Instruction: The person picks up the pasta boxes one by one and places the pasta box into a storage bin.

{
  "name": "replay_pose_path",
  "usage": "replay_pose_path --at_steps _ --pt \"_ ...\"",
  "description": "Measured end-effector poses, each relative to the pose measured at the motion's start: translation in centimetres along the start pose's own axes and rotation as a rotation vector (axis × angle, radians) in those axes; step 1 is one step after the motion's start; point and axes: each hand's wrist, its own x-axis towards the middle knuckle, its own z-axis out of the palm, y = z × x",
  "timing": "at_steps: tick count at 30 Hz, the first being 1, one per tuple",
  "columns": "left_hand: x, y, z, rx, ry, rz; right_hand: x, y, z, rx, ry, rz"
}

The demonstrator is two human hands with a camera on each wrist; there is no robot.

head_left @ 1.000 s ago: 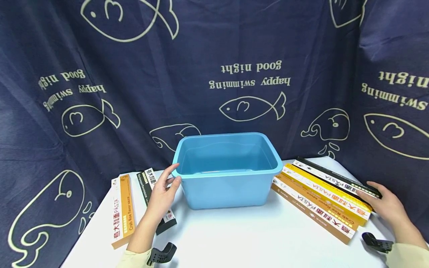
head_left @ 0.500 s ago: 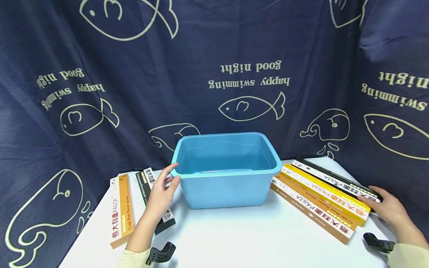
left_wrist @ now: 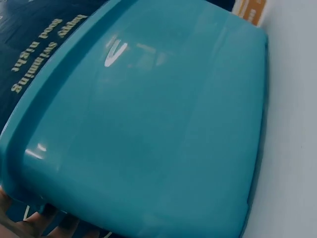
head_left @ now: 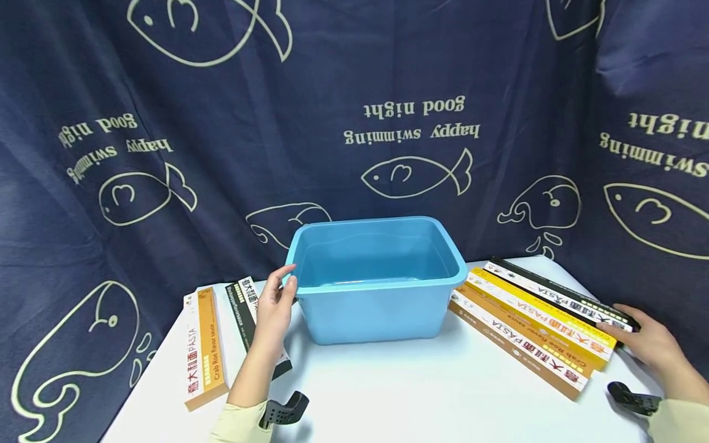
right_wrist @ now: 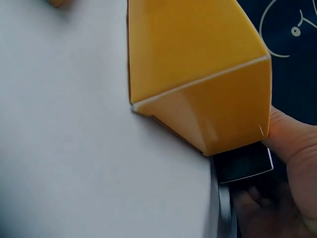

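Observation:
A blue plastic bin (head_left: 376, 315) stands on the white table. My left hand (head_left: 274, 312) grips its rim at the left front corner; in the left wrist view the bin's wall (left_wrist: 153, 124) covers most of the fingers. To the right lies a row of pasta boxes. My right hand (head_left: 649, 346) holds the near end of the rearmost one, a black pasta box (head_left: 565, 294), between thumb and fingers. In the right wrist view, that box's dark end (right_wrist: 242, 164) shows beyond the yellow pasta box (right_wrist: 198, 64), whose edge is close to my thumb.
Beside the black box lie the yellow one, an orange pasta box (head_left: 523, 329) and a brown-edged one (head_left: 512, 351). Left of the bin are an orange-and-white pasta box (head_left: 209, 338) and another black pasta box (head_left: 242, 314), partly behind my left forearm. A dark blue curtain (head_left: 332, 147) hangs behind.
My right hand has shifted slightly rightward, and the black box's near end has come a little out past the yellow box. The left forearm has swung slightly right; its hand stays at the rim.

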Motion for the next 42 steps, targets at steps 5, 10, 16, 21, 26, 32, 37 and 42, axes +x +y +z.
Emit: replay_pose_path --at_steps 5,10,16,21,26,32,37,42 --pt "-0.1 0.0 0.1 -0.029 -0.006 0.003 -0.2 -0.2 0.1 0.003 0.003 -0.022" --pt "-0.3 -0.1 0.1 -0.038 -0.05 0.006 -0.9 -0.1 0.1 -0.019 0.028 -0.01" --pt "-0.4 -0.4 0.1 -0.025 -0.067 0.029 -1.2 0.4 0.3 0.079 0.05 0.066" --pt "-0.4 -0.6 0.1 -0.011 -0.072 0.04 -1.1 0.4 0.0 0.142 0.082 0.076" --pt "-0.3 -0.4 -0.1 -0.006 -0.071 0.051 -1.6 -0.7 -0.3 0.177 0.121 0.068" --pt "-0.3 -0.5 -0.2 -0.012 -0.073 0.05 -1.8 -1.8 -0.5 0.242 0.153 0.082" --pt "-0.3 -0.7 -0.2 -0.02 -0.064 0.055 -1.9 -2.6 -0.8 0.291 0.18 0.066" --pt "-0.4 -0.9 -0.3 -0.02 -0.057 0.058 -1.9 -3.0 -1.2 0.478 0.167 0.024"
